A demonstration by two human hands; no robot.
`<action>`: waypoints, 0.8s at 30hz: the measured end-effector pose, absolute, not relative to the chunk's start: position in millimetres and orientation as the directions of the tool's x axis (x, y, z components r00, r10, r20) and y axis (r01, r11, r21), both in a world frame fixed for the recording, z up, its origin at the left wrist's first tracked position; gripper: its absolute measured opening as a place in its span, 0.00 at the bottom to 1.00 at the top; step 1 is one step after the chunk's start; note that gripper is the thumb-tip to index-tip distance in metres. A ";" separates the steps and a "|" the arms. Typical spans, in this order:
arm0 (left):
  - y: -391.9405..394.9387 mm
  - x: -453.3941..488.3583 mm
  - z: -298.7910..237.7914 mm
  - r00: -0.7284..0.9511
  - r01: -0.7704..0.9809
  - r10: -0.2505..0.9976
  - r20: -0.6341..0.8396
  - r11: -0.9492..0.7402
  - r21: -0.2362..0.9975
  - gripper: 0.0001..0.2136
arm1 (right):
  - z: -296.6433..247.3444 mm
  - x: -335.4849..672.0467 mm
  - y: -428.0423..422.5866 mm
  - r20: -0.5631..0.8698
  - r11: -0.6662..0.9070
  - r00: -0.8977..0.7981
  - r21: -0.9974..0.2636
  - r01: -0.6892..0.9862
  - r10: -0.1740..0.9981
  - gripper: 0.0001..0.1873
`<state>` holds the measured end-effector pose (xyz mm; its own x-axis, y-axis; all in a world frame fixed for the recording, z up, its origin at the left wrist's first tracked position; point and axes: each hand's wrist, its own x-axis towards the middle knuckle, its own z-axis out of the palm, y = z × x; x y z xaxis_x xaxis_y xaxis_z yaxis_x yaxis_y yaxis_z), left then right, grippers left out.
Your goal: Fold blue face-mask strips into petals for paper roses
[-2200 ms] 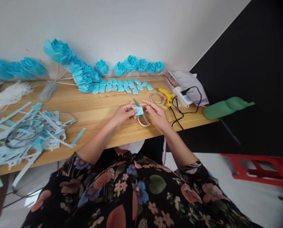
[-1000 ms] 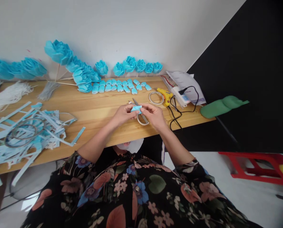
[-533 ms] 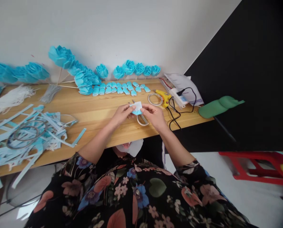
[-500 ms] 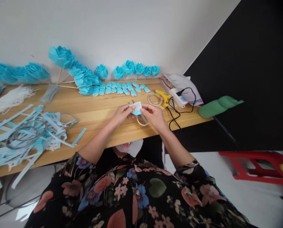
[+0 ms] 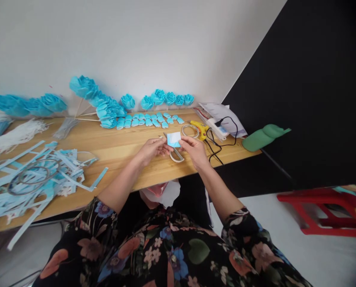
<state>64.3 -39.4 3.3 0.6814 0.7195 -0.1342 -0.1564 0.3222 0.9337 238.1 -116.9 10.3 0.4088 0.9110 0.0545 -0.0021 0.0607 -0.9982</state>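
A small white-and-light-blue piece of sheet material [image 5: 174, 138] is stretched between my two hands over the table. My left hand [image 5: 154, 150] pinches it at the lower left corner, its other fingers curled beneath. At the right edge, the thumb and fingers of my right hand [image 5: 193, 150] close on it. Just below lies a pair of scissors with pale handles [image 5: 177, 158], partly covered by the piece and my fingers. Behind my hands, small blue folded pieces [image 5: 148, 122] sit in rows. Blue flowers on sticks [image 5: 159, 97] lean by the wall.
On the left are a heap of blue and white strips [image 5: 58, 169], white cords [image 5: 19, 135] and grey wires [image 5: 65, 128]. To the right lie a tape roll [image 5: 190, 130], a yellow glue gun [image 5: 200, 128], a power strip [image 5: 219, 130] and a green bottle-like object [image 5: 263, 138].
The piece has turned and now lies flatter, more of its face showing. My left thumb has slid from its face to the lower left corner. The whole view has shifted slightly.
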 end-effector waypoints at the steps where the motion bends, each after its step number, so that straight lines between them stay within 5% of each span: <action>1: -39.7 64.4 3.5 0.678 -0.150 0.723 -0.134 0.315 0.937 0.24 | 9.0 237.4 -116.5 0.048 0.057 0.412 -0.998 -0.012 0.910 0.20; 6: -44.1 66.9 5.6 0.684 -0.055 0.718 -0.129 0.227 0.972 0.27 | 3.5 232.0 -113.1 0.038 0.062 0.423 -0.997 -0.043 0.906 0.20; 14: -45.3 71.4 1.4 0.576 0.001 0.808 -0.126 0.153 0.988 0.10 | -3.1 222.7 -104.5 0.095 0.089 0.328 -0.996 0.031 0.940 0.18; 24: -44.9 69.6 6.4 0.580 0.023 0.809 -0.099 0.106 0.994 0.10 | 11.8 250.3 -80.9 0.056 0.061 -0.053 -0.994 0.095 0.997 0.22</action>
